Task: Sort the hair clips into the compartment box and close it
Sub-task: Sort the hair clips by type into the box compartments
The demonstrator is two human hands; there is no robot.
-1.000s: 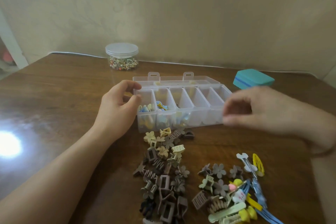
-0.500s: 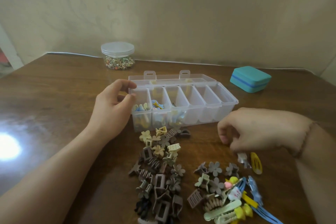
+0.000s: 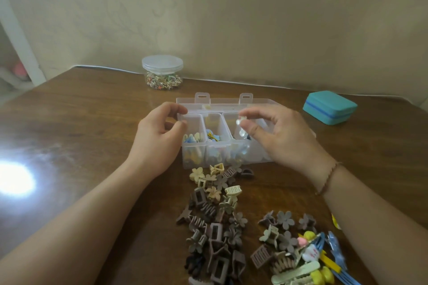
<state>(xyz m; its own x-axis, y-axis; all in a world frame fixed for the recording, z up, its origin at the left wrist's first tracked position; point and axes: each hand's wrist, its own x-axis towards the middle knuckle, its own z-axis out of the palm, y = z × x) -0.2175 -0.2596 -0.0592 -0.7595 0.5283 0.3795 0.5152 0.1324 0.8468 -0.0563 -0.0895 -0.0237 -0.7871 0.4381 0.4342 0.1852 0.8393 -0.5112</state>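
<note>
Head view shows the brown bench (image 3: 69, 127) filling the lower frame, carrying everything within arm's reach. At centre sits the clear compartment box (image 3: 196, 159), its lid (image 3: 222, 100) thrown back toward the wall so the compartments stay open for dropping clips in; the three leftmost compartments already hold blue and yellow clips. The left hand (image 3: 157, 139) curls its fingers (image 3: 180, 111) round the box's left corner, probably to steady it against sliding. The right hand (image 3: 282, 136) hangs over the third compartment, thumb and forefinger pinching a small pale clip (image 3: 240, 122), seemingly ready to release it there. Lower centre lies a heap of brown and beige claw clips (image 3: 215, 227); lower right, a mixed pile of colourful clips (image 3: 301, 254), both apparently kept near the box for short reaches and still unsorted. A teal case (image 3: 330, 107) sits right of centre, and a lidded jar (image 3: 162, 71) of small bits at upper centre, both out of the way. No brand, label or writing is readable anywhere.
</note>
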